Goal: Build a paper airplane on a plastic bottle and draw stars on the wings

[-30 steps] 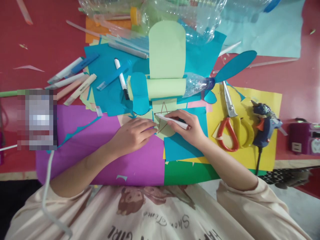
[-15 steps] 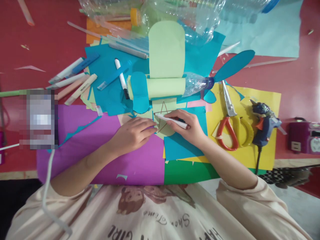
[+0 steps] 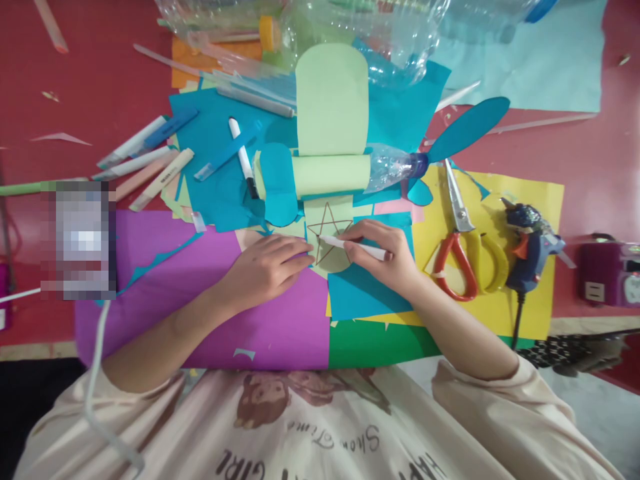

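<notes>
My right hand (image 3: 385, 250) grips a slim white marker (image 3: 357, 248), its tip on the lower pale green paper wing (image 3: 333, 265). A brown five-pointed star outline (image 3: 327, 208) is drawn there. My left hand (image 3: 270, 270) lies flat with fingers stretched, their tips at the wing's left edge. The wing belongs to a plane model built on a clear plastic bottle (image 3: 389, 170) wrapped in pale green paper. Its upper wing (image 3: 333, 100) points away from me. A blue paper propeller (image 3: 470, 130) sits at the cap, and a blue tail piece (image 3: 280, 183) at the other end.
Scissors (image 3: 457, 257) and a glue gun (image 3: 530, 247) lie on yellow paper at right. Several markers (image 3: 163, 180) and blue scraps lie at left, near a blurred device (image 3: 83, 240). Large clear bottles (image 3: 310, 30) stand at the back. Purple paper (image 3: 210, 333) is under my left arm.
My right hand has moved slightly right with the marker. The tip has gone from the star's left point down and right, leaving a short new line. My left hand stays put.
</notes>
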Motion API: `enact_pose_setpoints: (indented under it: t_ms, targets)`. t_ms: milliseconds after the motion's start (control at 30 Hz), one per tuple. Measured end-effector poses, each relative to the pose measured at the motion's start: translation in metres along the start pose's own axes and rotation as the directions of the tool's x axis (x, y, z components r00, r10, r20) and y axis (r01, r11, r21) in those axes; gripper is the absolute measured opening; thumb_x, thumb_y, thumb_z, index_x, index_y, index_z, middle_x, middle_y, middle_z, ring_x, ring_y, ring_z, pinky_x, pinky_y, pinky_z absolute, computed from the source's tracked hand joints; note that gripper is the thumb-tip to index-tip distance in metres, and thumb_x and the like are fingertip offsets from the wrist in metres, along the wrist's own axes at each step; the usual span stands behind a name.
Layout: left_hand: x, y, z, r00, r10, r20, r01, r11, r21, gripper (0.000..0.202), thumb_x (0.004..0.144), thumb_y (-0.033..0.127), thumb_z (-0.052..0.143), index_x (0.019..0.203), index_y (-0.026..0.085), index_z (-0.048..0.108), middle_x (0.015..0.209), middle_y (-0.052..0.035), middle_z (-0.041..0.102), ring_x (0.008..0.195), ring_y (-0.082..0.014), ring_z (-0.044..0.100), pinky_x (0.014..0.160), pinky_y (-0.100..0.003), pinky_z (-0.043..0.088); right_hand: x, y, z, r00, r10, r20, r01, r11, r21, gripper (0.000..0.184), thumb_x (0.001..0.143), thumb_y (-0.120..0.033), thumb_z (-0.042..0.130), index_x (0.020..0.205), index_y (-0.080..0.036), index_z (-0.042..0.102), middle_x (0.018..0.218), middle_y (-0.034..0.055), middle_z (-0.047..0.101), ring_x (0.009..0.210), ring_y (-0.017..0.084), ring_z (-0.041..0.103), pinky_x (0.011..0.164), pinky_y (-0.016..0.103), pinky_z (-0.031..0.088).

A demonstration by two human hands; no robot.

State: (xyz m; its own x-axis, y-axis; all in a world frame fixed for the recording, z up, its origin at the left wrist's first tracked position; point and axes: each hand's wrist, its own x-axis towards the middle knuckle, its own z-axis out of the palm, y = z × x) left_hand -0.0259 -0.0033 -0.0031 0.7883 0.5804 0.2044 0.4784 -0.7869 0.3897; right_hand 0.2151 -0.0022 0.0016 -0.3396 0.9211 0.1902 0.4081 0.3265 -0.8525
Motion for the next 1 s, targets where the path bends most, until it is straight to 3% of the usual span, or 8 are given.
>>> enact_pose_setpoints:
  t_ms: [367,1000]
  targets:
    - [0.001,0.000,-0.002,1.000,0.005,0.007,-0.005,1.000,0.007,0.023,0.097,0.015,0.043,0.106,0.015,0.064,0.113,-0.0100,0.068,0.109,-0.0215,0.062,0.095,-0.038,0.051,0.000,-0.004,-0.003,0.998,-0.035,-0.059,0.038,0.998,0.046,0.017,0.080,-0.015,0.051,0.065,-0.020,0.057,0.062,0.0005,0.063,0.060,0.013,0.056,0.056,0.027,0.044]
    - [0.000,-0.001,-0.002,1.000,0.009,0.020,-0.010,1.000,0.027,0.024,0.097,0.016,0.042,0.107,0.016,0.065,0.112,-0.0100,0.068,0.110,-0.0212,0.061,0.095,-0.038,0.051,-0.002,-0.003,-0.011,0.997,0.032,-0.070,-0.028,0.998,0.055,0.019,0.072,-0.016,0.045,0.054,-0.021,0.044,0.052,-0.0005,0.052,0.051,0.012,0.047,0.048,0.027,0.037]
